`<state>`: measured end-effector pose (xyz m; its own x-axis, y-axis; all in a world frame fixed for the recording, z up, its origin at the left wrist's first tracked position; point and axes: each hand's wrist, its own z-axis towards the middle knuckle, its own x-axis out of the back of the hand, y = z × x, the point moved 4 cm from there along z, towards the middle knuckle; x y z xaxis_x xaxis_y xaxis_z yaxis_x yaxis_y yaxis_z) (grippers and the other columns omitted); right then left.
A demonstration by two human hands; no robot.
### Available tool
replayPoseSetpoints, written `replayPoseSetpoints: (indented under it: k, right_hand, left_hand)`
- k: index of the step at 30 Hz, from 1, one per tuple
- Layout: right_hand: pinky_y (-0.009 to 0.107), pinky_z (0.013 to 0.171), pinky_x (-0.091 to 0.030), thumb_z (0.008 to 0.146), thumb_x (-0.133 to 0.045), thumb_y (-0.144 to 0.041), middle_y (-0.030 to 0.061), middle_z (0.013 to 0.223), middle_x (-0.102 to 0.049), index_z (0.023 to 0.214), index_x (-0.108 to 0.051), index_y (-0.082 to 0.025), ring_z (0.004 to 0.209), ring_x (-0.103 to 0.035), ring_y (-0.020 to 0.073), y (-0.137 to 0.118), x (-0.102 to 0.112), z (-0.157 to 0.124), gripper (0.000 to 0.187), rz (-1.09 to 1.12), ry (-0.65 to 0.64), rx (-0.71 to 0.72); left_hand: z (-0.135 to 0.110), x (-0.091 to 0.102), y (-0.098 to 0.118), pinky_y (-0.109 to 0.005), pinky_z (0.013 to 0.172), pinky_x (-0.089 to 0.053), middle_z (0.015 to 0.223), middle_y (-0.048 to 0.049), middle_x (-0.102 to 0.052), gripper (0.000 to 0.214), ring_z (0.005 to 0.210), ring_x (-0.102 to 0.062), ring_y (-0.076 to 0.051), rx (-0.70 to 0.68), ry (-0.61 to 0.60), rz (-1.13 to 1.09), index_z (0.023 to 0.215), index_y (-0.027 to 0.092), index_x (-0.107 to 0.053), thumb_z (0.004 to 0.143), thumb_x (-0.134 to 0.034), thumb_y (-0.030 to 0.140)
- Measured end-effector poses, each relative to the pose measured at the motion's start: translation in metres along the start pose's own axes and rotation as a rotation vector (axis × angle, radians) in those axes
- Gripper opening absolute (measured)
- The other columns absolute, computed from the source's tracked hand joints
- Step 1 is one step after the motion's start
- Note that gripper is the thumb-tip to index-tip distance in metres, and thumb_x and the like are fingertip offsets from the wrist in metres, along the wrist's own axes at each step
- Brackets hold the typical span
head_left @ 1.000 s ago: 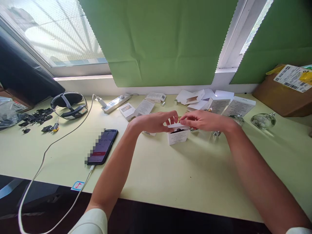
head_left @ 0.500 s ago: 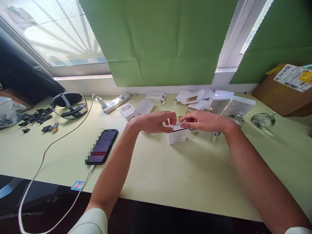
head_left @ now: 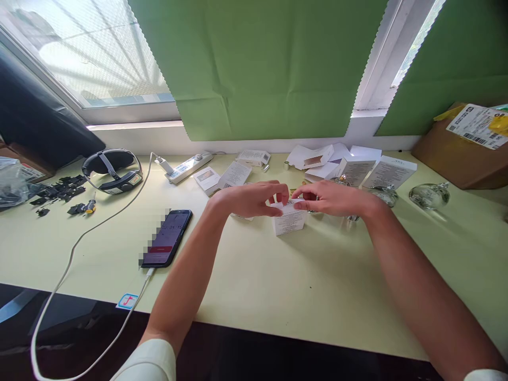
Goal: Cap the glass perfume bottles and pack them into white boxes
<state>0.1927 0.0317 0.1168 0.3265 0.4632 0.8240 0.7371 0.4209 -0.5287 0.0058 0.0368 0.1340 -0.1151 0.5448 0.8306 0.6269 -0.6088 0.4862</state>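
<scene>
A small white carton (head_left: pixel 289 222) with printed text stands upright in the middle of the pale yellow desk (head_left: pixel 278 286). My left hand (head_left: pixel 250 199) pinches its top flap from the left, fingers curled. From the right, my right hand (head_left: pixel 331 197) presses on the same flap with bent fingers. The flap lies nearly flat over the box opening, and what is inside is hidden. Behind my right hand lie a clear glass bulb (head_left: pixel 384 194) and several white cartons (head_left: pixel 357 168).
A phone (head_left: pixel 167 238) on a white cable (head_left: pixel 71 259) lies at the left. Farther left are a black headband device (head_left: pixel 111 170) and small black parts (head_left: pixel 59 190). A power strip (head_left: pixel 188 166) sits at the back; a glass bulb (head_left: pixel 429 194) and brown parcel (head_left: pixel 464 153) at right.
The box top was open with a dark item showing inside; my fingers have pushed the flap down over it. Both hands stayed over the box.
</scene>
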Motion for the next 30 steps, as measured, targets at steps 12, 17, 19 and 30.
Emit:
replayPoseSetpoints:
  k: [12, 17, 19, 30]
  right_hand:
    - [0.030, 0.066, -0.039, 0.092, -0.040, -0.061, 0.0070, 0.098, -0.066, 0.126, -0.058, -0.025, 0.082, -0.058, 0.0212, -0.0022, -0.0033, -0.0005, 0.053, -0.034, -0.039, -0.036]
    - [0.030, 0.065, -0.039, 0.095, -0.034, -0.062, 0.0056, 0.090, -0.066, 0.124, -0.056, -0.026, 0.076, -0.058, 0.0203, -0.0027, -0.0062, -0.0001, 0.051, -0.044, -0.053, -0.065]
    - [0.029, 0.064, -0.038, 0.095, -0.033, -0.062, 0.0050, 0.088, -0.065, 0.123, -0.055, -0.026, 0.074, -0.058, 0.0198, -0.0026, -0.0069, 0.0002, 0.051, -0.048, -0.059, -0.074]
    - [0.028, 0.063, -0.038, 0.094, -0.036, -0.061, 0.0052, 0.091, -0.066, 0.124, -0.054, -0.027, 0.078, -0.058, 0.0204, -0.0044, -0.0051, -0.0022, 0.048, -0.074, -0.054, -0.088]
  left_hand:
    - [0.0020, -0.0021, -0.0032, -0.028, 0.080, -0.046, 0.122, -0.0057, -0.053, 0.023, 0.102, -0.058, -0.017, -0.015, -0.005, -0.011, 0.112, 0.024, -0.053, 0.093, -0.056, 0.036]
    - [0.0009, -0.0015, -0.0015, -0.029, 0.079, -0.046, 0.122, -0.0064, -0.054, 0.022, 0.101, -0.058, -0.017, 0.003, 0.003, 0.021, 0.112, 0.023, -0.052, 0.094, -0.052, 0.035]
    - [0.0004, -0.0019, -0.0010, -0.028, 0.078, -0.046, 0.121, -0.0067, -0.054, 0.022, 0.101, -0.058, -0.017, 0.005, 0.002, 0.037, 0.113, 0.023, -0.051, 0.094, -0.051, 0.034]
    - [0.0027, -0.0018, -0.0030, -0.028, 0.080, -0.046, 0.119, -0.0049, -0.053, 0.022, 0.102, -0.058, -0.017, -0.037, 0.003, -0.016, 0.109, 0.024, -0.055, 0.092, -0.056, 0.038]
